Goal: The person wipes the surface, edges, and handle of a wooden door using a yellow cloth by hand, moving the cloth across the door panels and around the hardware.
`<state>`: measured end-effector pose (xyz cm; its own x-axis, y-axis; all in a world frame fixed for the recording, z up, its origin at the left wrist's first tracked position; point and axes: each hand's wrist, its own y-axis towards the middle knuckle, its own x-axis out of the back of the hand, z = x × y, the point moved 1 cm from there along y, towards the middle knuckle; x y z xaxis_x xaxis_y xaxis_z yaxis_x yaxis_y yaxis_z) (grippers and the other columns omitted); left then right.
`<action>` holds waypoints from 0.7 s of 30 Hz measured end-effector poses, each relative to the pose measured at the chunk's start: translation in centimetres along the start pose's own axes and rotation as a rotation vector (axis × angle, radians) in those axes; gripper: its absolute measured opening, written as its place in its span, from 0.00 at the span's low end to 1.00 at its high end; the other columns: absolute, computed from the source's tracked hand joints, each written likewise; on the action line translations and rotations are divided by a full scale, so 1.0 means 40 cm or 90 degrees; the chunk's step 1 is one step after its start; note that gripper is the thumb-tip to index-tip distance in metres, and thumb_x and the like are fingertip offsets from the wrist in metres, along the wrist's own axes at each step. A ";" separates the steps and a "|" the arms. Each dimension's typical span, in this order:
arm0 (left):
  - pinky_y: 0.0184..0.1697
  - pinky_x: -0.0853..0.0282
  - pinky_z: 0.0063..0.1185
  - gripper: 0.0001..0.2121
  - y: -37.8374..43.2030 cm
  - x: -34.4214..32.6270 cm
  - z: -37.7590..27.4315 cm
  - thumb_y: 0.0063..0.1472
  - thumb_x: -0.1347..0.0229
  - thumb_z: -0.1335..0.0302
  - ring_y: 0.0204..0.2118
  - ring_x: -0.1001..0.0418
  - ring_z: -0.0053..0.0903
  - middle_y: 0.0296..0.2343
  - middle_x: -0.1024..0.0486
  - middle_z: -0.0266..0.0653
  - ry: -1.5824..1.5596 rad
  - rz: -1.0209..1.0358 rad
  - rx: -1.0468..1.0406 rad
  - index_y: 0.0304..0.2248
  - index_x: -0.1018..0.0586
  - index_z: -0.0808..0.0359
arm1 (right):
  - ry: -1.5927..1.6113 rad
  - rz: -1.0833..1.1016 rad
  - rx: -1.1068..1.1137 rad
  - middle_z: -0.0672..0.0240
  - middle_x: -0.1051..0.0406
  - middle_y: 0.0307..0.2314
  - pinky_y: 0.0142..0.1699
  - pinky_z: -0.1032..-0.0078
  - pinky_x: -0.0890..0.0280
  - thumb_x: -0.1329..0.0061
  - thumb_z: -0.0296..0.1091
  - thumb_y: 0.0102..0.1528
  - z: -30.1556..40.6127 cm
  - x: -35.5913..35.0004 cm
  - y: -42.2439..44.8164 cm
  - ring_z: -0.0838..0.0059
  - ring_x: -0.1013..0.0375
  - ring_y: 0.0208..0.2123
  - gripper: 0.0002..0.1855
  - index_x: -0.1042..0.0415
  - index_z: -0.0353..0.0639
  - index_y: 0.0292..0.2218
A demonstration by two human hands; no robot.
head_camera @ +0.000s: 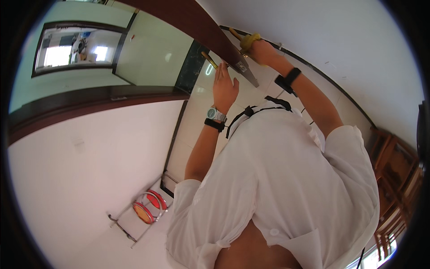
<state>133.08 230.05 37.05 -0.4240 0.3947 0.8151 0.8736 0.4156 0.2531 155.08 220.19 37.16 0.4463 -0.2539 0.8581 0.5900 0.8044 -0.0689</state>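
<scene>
A dark red-brown door [201,27] stands edge-on between my hands, with a metal lock plate [241,66] on its narrow edge. My right hand [263,52] grips a yellow cloth [250,41] against the brass-coloured lever handle [235,33] on the right side. On the other side, my left hand [225,87] has its fingers extended close to the door and just beside the second lever handle [210,60]. Whether those fingertips touch the door is unclear. A metal watch and a black band are on my left wrist; black bands are on my right.
The dark door frame [117,94] runs along the left, past a white wall [100,144]. Stools with red seats [157,199] and metal legs stand lower left. Wooden chairs [398,164] are stacked at the right by the wall [319,37]. Pale floor tiles [201,111] lie below.
</scene>
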 end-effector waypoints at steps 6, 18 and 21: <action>0.61 0.35 0.35 0.26 -0.055 0.036 0.069 0.64 0.44 0.70 0.60 0.34 0.49 0.57 0.31 0.51 -0.210 0.230 -0.010 0.60 0.35 0.66 | 0.098 0.241 -0.053 0.45 0.23 0.33 0.44 0.56 0.30 0.53 0.46 0.59 -0.103 -0.055 -0.241 0.46 0.23 0.37 0.22 0.22 0.33 0.38; 0.41 0.27 0.29 0.18 -0.049 0.087 0.260 0.65 0.42 0.68 0.38 0.20 0.34 0.35 0.19 0.50 -0.329 0.513 -0.052 0.48 0.24 0.72 | 0.289 0.317 -0.195 0.51 0.23 0.41 0.52 0.62 0.32 0.68 0.56 0.67 0.332 -0.235 -0.256 0.51 0.24 0.44 0.31 0.25 0.38 0.48; 0.39 0.27 0.26 0.14 -0.075 0.086 0.340 0.64 0.43 0.70 0.35 0.20 0.32 0.33 0.19 0.48 -0.406 0.436 -0.044 0.44 0.22 0.72 | 0.203 0.245 -0.186 0.49 0.26 0.47 0.56 0.63 0.34 0.64 0.57 0.67 0.385 -0.216 -0.316 0.50 0.26 0.49 0.31 0.29 0.39 0.54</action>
<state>125.74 241.28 32.01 0.1556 0.9182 0.3642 0.9848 -0.1156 -0.1293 133.40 220.50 38.46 0.8196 -0.1585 0.5505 0.4861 0.7008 -0.5220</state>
